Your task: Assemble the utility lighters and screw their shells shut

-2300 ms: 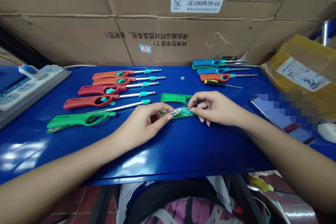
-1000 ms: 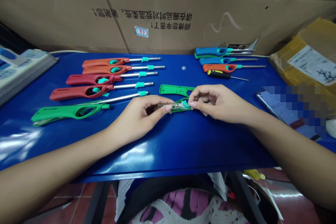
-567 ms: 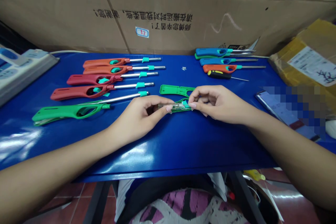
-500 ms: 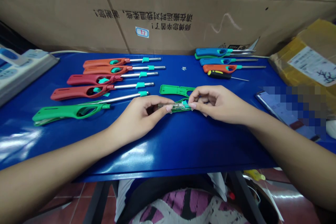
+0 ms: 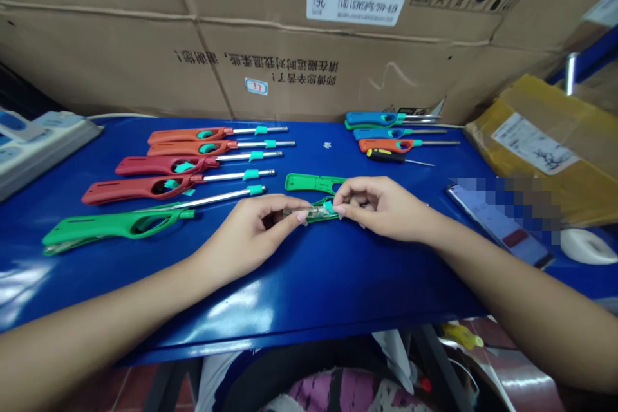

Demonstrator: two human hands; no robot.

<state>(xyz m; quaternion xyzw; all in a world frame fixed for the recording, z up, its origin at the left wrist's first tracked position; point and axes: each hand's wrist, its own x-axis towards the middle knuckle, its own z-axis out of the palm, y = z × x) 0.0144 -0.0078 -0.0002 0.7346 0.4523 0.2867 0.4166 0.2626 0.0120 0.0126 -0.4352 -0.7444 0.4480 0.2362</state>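
Between the thumb and fingers of my left hand point(image 5: 261, 226) is a slim, see-through lighter fuel tank point(image 5: 315, 212), lying level. My right hand point(image 5: 386, 211) is closed in a pinch at the tank's right end, on a small teal plastic piece point(image 5: 329, 206); its fingers partly hide that piece. Under the tank shows a green lighter casing half point(image 5: 322, 219), mostly covered by my hands. Just behind my hands another green casing half point(image 5: 309, 183) lies on the blue tabletop point(image 5: 299, 296), its inner side up.
Several long-nosed lighters lie at left, including a green one point(image 5: 111, 226) and a red one point(image 5: 140, 189). At back right are blue and orange lighters point(image 5: 383, 144) and a screwdriver point(image 5: 386, 155). A phone point(image 5: 497, 222), yellow-taped parcel point(image 5: 541, 141) and power strip point(image 5: 43, 148) flank them. A cardboard box point(image 5: 270, 45) stands behind.
The view has tilted up and shifted slightly right, so more of the box shows. Both hands keep the same grip on the fuel tank and teal piece.
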